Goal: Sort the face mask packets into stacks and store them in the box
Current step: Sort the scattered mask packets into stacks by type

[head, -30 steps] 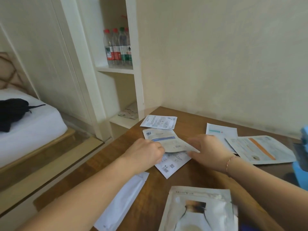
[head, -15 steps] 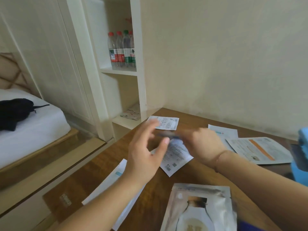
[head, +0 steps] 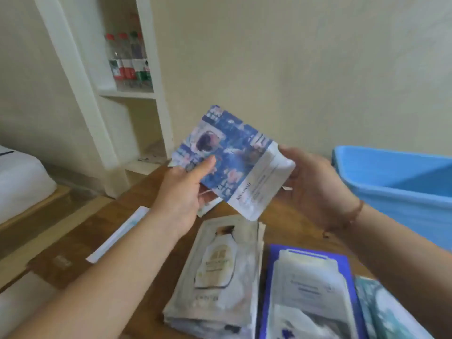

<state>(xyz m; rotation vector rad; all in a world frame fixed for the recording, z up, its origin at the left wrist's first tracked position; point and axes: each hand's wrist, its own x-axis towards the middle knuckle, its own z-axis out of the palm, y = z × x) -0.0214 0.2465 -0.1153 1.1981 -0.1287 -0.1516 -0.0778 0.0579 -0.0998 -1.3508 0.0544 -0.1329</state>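
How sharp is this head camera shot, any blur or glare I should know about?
Head view: soft motion blur all over, so print on the blue floral packet held by the left hand and right hand is unreadable; wide-angle bending tilts the shelf unit; flat, even light, no glare.

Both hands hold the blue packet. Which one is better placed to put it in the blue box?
The right hand, probably. It grips the packet's white end, on the side nearest the blue box. The left hand would have to cross over.
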